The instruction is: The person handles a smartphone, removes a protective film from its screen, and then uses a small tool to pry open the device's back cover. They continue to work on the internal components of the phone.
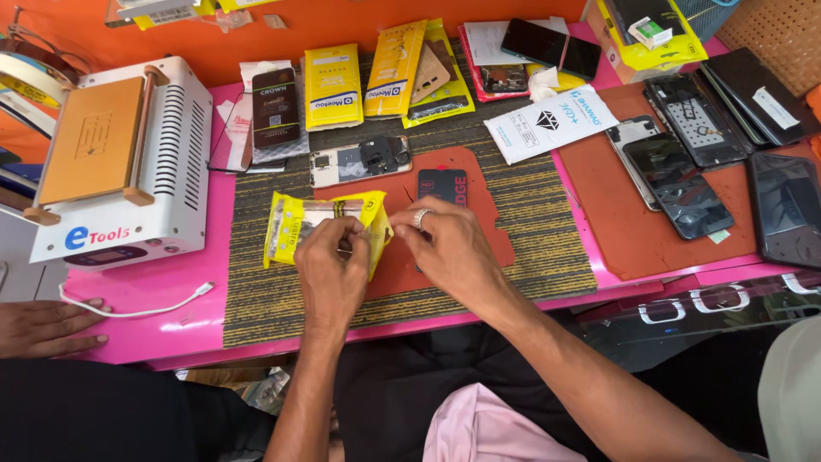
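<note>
A yellow plastic packet (295,224) lies over the striped mat (530,231), and both my hands grip its right end. My left hand (329,269) pinches the packet from below, fingers curled on its edge. My right hand (449,248), with a ring on one finger, pinches the same end from the right. Just behind the hands a black phone-sized piece (443,183) rests on a red pad (479,184). An opened phone body (359,160) with bare insides lies beyond it.
A white heating machine (128,154) stands at the left, a white cable (137,310) by it. Another person's hand (47,327) rests at the pink table's left edge. Yellow packets (333,84) line the back; several phones and screens (684,184) lie at right.
</note>
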